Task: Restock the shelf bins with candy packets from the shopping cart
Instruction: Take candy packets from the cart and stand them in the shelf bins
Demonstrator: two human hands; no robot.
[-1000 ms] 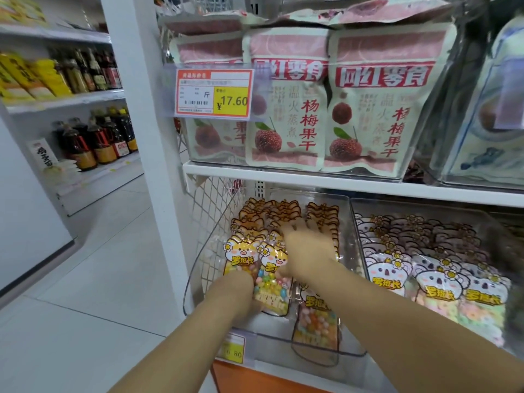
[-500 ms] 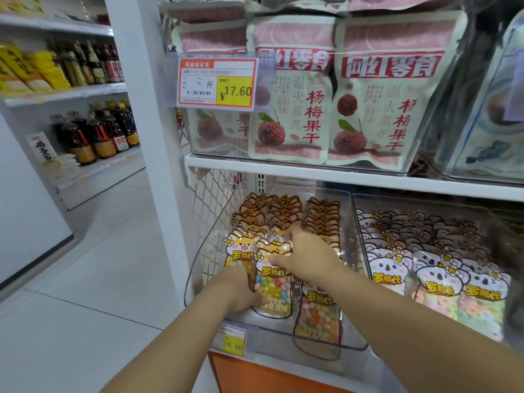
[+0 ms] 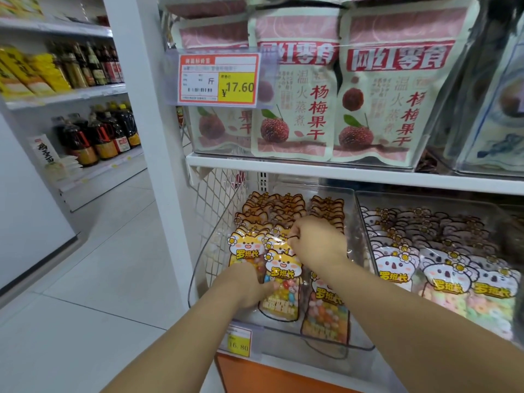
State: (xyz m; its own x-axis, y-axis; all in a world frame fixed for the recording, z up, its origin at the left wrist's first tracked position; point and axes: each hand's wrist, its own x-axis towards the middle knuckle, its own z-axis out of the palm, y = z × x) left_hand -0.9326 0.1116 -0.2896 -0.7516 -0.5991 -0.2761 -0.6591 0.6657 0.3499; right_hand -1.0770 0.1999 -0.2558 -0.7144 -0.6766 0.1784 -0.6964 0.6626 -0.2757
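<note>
Right hand grip pinches top of cat candy packet; left hand grip holds its base. Seat upright, face forward, in clear bin.

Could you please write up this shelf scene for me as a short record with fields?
Place: shop shelf, lower level
Left hand: grips the lower part of a candy packet
Right hand: fingers curled, pinching the same packet near its top
Left bin: clear, with rows of yellow packets
Right bin: clear, with white packets
Above: pink bags, upper price tag reading 17.60
Lower price tag: 16.80
Shopping cart: not in view
</note>
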